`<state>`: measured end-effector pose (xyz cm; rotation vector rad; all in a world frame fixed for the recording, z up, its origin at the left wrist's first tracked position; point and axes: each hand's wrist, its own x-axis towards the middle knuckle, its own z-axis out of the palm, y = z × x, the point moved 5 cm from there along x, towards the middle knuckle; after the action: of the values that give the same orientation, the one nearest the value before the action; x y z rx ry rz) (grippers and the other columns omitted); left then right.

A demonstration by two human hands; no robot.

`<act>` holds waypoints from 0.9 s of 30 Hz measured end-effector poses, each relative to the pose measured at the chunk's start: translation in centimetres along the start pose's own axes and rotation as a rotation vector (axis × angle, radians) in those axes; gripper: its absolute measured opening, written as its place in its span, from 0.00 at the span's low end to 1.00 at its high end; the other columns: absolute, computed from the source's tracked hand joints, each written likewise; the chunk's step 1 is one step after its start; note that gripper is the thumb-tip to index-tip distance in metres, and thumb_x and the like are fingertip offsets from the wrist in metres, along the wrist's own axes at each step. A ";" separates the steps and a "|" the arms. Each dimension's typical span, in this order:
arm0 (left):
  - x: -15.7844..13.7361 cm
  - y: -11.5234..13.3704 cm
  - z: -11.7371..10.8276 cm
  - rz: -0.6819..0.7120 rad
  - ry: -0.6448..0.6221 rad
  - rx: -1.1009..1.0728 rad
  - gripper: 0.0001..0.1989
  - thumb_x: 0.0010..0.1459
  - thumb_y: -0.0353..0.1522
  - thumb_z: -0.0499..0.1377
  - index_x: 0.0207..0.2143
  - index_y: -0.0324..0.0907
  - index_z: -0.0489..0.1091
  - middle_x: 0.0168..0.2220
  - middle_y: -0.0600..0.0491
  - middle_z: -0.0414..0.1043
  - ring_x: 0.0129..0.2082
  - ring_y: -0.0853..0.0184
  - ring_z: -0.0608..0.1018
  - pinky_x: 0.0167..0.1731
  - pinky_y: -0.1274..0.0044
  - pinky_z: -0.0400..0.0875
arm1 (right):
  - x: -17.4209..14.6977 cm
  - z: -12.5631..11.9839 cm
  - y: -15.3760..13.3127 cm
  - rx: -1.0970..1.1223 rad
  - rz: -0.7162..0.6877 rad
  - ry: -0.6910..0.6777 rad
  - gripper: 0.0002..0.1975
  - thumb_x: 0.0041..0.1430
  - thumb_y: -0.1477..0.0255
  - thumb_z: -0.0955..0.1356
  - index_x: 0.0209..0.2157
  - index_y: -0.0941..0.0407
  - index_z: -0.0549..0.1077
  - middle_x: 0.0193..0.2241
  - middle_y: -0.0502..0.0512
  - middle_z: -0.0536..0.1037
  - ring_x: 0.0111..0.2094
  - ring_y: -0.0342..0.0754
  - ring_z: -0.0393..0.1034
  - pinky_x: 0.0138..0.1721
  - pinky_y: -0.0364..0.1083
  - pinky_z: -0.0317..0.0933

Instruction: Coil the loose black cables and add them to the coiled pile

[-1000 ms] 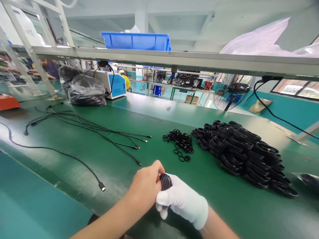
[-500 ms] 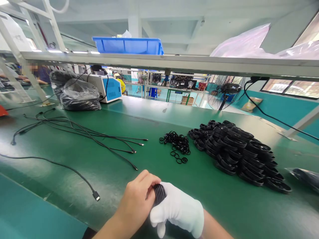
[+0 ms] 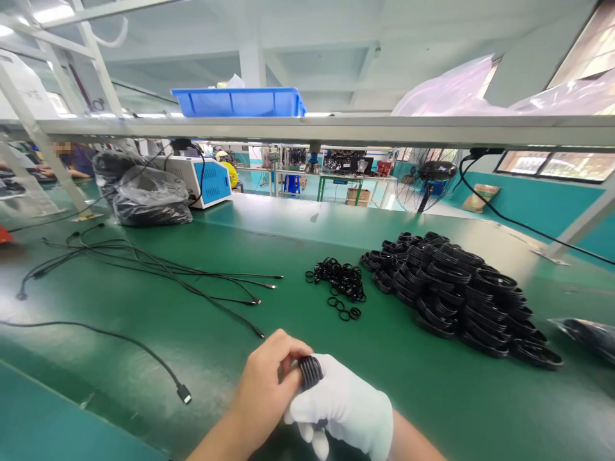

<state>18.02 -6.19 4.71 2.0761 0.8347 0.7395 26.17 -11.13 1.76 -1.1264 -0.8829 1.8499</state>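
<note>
Between my two hands is a coiled black cable (image 3: 311,371), its loops stacked side by side. My bare left hand (image 3: 271,384) pinches the coil from the left with thumb and fingers. On the other side my right hand (image 3: 339,403), in a white glove, is closed around the coil and hides much of it. Beyond the hands lies a small heap of black rings (image 3: 341,278), with a few loose rings (image 3: 344,308) in front. A single cable (image 3: 139,349) with a plug at its end stretches along the table to the left of my hands.
Several uncoiled cables (image 3: 173,272) lie on the green table (image 3: 288,243) at left. A large pile of coiled cables (image 3: 451,288) stands at right, near a plastic bag (image 3: 586,339). Behind are a bagged bundle (image 3: 148,192) and a blue-and-white machine (image 3: 211,182). A shelf (image 3: 336,131) crosses above, carrying a blue bin (image 3: 240,102).
The view has tilted up slightly. Both hands keep the coil in nearly the same place, and the gloved fingers below have shifted a little, showing some black between them.
</note>
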 end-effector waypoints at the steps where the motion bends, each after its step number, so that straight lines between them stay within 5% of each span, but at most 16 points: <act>1: 0.1 0.1 -0.1 -0.009 -0.035 -0.020 0.13 0.51 0.23 0.53 0.35 0.45 0.72 0.30 0.56 0.68 0.27 0.71 0.68 0.29 0.79 0.64 | 0.0 -0.1 -0.1 0.005 -0.010 -0.001 0.04 0.36 0.78 0.67 0.20 0.62 0.68 0.11 0.47 0.67 0.10 0.39 0.60 0.09 0.36 0.56; 8: 0.3 0.3 0.0 -0.002 -0.192 -0.002 0.15 0.58 0.29 0.51 0.46 0.46 0.70 0.44 0.50 0.68 0.41 0.65 0.71 0.44 0.75 0.65 | 0.1 -0.8 -0.2 0.064 -0.039 -0.009 0.09 0.35 0.74 0.69 0.23 0.64 0.71 0.15 0.51 0.70 0.14 0.40 0.64 0.11 0.37 0.60; 14: 2.0 -1.2 -1.3 -0.132 -0.136 0.009 0.13 0.57 0.32 0.52 0.42 0.43 0.72 0.38 0.51 0.72 0.36 0.64 0.73 0.39 0.73 0.67 | 0.2 -2.0 0.0 0.295 -0.059 0.037 0.18 0.35 0.70 0.72 0.32 0.61 0.68 0.23 0.54 0.73 0.22 0.45 0.71 0.17 0.41 0.63; 19: 2.5 -0.2 -0.3 -0.064 -0.143 0.027 0.13 0.58 0.31 0.50 0.42 0.44 0.72 0.40 0.51 0.72 0.40 0.63 0.74 0.41 0.74 0.67 | -0.5 -2.5 -0.4 0.200 -0.019 0.052 0.16 0.35 0.71 0.71 0.30 0.61 0.69 0.25 0.55 0.73 0.28 0.49 0.73 0.21 0.44 0.66; 27: 3.5 0.4 2.3 -0.002 -0.182 0.202 0.17 0.60 0.27 0.45 0.43 0.45 0.71 0.41 0.53 0.71 0.39 0.66 0.74 0.40 0.76 0.66 | -1.7 -3.8 -0.3 0.098 -0.026 0.206 0.15 0.34 0.73 0.69 0.28 0.61 0.67 0.20 0.51 0.70 0.18 0.42 0.68 0.13 0.38 0.60</act>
<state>21.95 -4.69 4.60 2.2817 0.8364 0.4715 30.24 -11.86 1.28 -1.2127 -0.6789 1.7014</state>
